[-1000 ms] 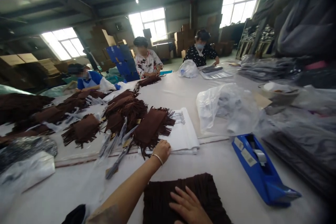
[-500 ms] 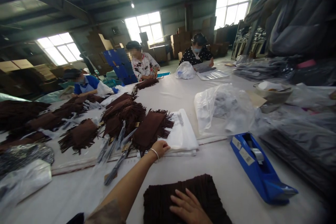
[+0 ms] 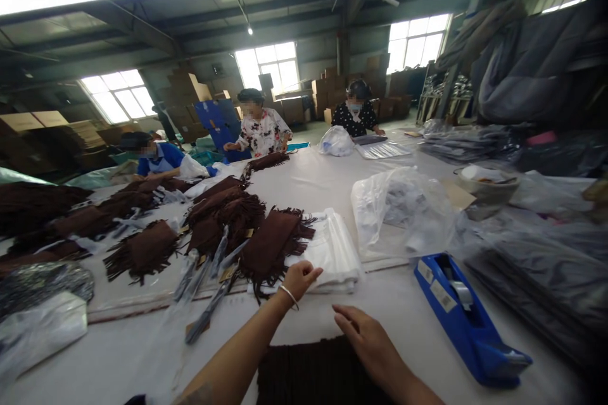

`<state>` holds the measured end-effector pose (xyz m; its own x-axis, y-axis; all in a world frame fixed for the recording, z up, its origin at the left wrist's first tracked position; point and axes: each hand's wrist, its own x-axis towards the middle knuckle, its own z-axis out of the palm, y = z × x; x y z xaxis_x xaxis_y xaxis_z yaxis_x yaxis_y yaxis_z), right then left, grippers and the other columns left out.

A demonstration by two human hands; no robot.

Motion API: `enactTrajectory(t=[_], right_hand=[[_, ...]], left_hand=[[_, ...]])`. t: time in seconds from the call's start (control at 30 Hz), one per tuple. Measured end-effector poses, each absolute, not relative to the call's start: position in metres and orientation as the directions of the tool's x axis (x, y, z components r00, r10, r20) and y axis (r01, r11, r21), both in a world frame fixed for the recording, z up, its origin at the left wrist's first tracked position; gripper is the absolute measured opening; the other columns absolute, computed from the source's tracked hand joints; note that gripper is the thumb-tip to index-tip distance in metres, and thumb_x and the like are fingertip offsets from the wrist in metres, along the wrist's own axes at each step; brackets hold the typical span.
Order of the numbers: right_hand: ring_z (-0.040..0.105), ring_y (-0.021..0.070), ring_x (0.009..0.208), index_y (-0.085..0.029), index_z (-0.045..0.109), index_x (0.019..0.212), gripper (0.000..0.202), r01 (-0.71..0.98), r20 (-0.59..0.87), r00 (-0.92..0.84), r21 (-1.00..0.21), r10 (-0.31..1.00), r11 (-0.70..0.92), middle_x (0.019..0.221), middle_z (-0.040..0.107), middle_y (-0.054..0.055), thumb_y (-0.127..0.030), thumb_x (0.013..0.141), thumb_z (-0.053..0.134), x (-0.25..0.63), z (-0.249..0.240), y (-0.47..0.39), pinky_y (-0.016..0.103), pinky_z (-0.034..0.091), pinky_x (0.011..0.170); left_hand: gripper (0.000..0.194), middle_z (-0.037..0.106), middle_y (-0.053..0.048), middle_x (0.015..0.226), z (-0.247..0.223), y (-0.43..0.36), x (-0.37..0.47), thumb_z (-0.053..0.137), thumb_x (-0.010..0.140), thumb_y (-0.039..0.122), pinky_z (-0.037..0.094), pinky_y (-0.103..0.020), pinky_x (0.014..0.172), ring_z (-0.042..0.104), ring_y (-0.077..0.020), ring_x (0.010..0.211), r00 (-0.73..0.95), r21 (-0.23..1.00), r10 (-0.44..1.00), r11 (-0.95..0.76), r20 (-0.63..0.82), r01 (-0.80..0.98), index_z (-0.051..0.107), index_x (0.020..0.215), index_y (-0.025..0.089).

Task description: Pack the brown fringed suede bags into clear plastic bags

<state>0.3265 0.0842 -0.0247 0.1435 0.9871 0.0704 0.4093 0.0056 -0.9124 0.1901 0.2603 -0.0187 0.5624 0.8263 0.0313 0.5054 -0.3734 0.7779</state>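
Note:
My left hand (image 3: 301, 281) has its fingers closed at the near left edge of a stack of white plastic bags (image 3: 335, 247), pinching a bag whose outline is hard to see. A bracelet circles that wrist. My right hand (image 3: 365, 332) is open, fingers stretched toward the left hand, above the far edge of a folded dark brown fabric piece (image 3: 304, 370). This fabric lies flat in front of me, its near part cut off by the view. Beside the bags rests a brown fringed piece (image 3: 270, 243).
A blue tape dispenser (image 3: 468, 319) stands at the right. Behind it are a clear bag of crumpled plastic (image 3: 403, 209) and a bowl (image 3: 489, 186). More brown fringed pieces (image 3: 142, 243) and grey bundled strips (image 3: 211, 313) lie left. Several people sit or stand across the table.
My right hand has lifted off the brown fabric and moved forward toward my left hand. The left hand has shifted slightly; the print on the top bag no longer shows.

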Motion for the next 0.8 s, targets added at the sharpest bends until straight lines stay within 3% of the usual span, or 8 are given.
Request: enactTrajectory(t=[0.1, 0.2, 0.37, 0.57, 0.63, 0.7, 0.73, 0.8], right_hand=[[0.068, 0.0211, 0.077, -0.014, 0.059, 0.115, 0.052, 0.125, -0.107, 0.217, -0.983, 0.97, -0.136, 0.092, 0.07, 0.008, -0.052, 0.081, 0.055, 0.338, -0.021, 0.115, 0.034, 0.052, 0.074], [0.067, 0.0199, 0.068, -0.012, 0.065, 0.086, 0.045, 0.072, -0.107, 0.276, -0.989, 0.955, -0.131, 0.073, 0.07, 0.007, -0.054, 0.08, 0.053, 0.34, -0.027, 0.129, 0.029, 0.051, 0.065], [0.066, 0.0185, 0.064, -0.015, 0.061, 0.069, 0.043, -0.119, -0.149, 0.403, -0.987, 0.903, -0.11, 0.069, 0.069, 0.006, -0.058, 0.07, 0.061, 0.34, -0.047, 0.128, 0.026, 0.051, 0.059], [0.066, 0.0177, 0.064, -0.017, 0.061, 0.08, 0.045, -0.436, -0.294, 0.453, -0.896, 0.841, -0.078, 0.074, 0.069, 0.005, -0.058, 0.065, 0.067, 0.344, -0.031, 0.118, 0.03, 0.055, 0.061], [0.064, 0.018, 0.059, -0.016, 0.061, 0.082, 0.045, -0.321, -0.244, 0.301, -0.936, 0.922, -0.142, 0.071, 0.068, 0.006, -0.06, 0.077, 0.053, 0.337, -0.006, 0.106, 0.032, 0.054, 0.056], [0.065, 0.0208, 0.069, -0.018, 0.062, 0.089, 0.041, 0.004, -0.032, 0.216, -0.999, 0.976, -0.033, 0.078, 0.068, 0.008, -0.055, 0.086, 0.044, 0.329, 0.022, 0.096, 0.036, 0.054, 0.063], [0.065, 0.0228, 0.081, -0.019, 0.063, 0.095, 0.036, 0.23, 0.139, 0.198, -0.969, 0.97, 0.092, 0.088, 0.068, 0.008, -0.049, 0.087, 0.045, 0.327, 0.035, 0.094, 0.039, 0.053, 0.074], [0.056, 0.0251, 0.105, -0.024, 0.062, 0.106, 0.024, 0.68, 0.44, 0.125, -0.691, 0.889, 0.246, 0.106, 0.065, 0.007, -0.032, 0.087, 0.05, 0.33, 0.054, 0.096, 0.044, 0.041, 0.096]], left_hand=[[0.021, 0.057, 0.002, 0.065, -0.015, 0.23, 0.198, 0.064, 0.072, 0.035, 0.04, -0.023, 0.063, 0.051, -0.0121, 0.064, 0.649, 0.835, 0.761, -0.374, 0.027, 0.403, 0.059, 0.066, 0.016], [0.014, 0.059, 0.001, 0.065, -0.014, 0.215, 0.197, 0.067, 0.067, 0.027, 0.042, -0.023, 0.061, 0.054, -0.0129, 0.064, 0.663, 0.879, 0.748, -0.331, 0.022, 0.344, 0.06, 0.067, 0.015], [0.032, 0.061, -0.004, 0.064, -0.015, 0.231, 0.198, 0.061, 0.074, 0.046, 0.046, -0.025, 0.055, 0.057, -0.0145, 0.059, 0.485, 0.942, 0.872, -0.208, 0.058, 0.263, 0.054, 0.072, 0.015], [0.047, 0.054, -0.002, 0.061, 0.006, 0.25, 0.208, 0.029, 0.089, 0.057, 0.041, -0.025, 0.047, 0.051, -0.0141, 0.048, 0.185, 0.945, 0.968, -0.213, 0.169, 0.247, 0.053, 0.092, 0.016], [0.039, 0.056, -0.001, 0.062, 0.016, 0.244, 0.208, 0.038, 0.088, 0.052, 0.043, -0.026, 0.054, 0.054, -0.0159, 0.055, 0.207, 0.924, 0.953, -0.274, 0.223, 0.266, 0.058, 0.09, 0.019], [0.03, 0.063, -0.004, 0.071, 0.023, 0.232, 0.206, 0.044, 0.088, 0.046, 0.045, -0.027, 0.064, 0.06, -0.0186, 0.067, 0.309, 0.847, 0.899, -0.409, 0.31, 0.34, 0.062, 0.09, 0.022], [0.028, 0.066, -0.005, 0.077, 0.027, 0.224, 0.206, 0.043, 0.09, 0.043, 0.045, -0.028, 0.068, 0.062, -0.0197, 0.073, 0.377, 0.772, 0.854, -0.498, 0.359, 0.394, 0.063, 0.092, 0.023], [0.031, 0.068, -0.008, 0.085, 0.033, 0.205, 0.205, 0.037, 0.094, 0.037, 0.046, -0.029, 0.072, 0.064, -0.021, 0.079, 0.534, 0.556, 0.734, -0.673, 0.42, 0.487, 0.063, 0.1, 0.024]])
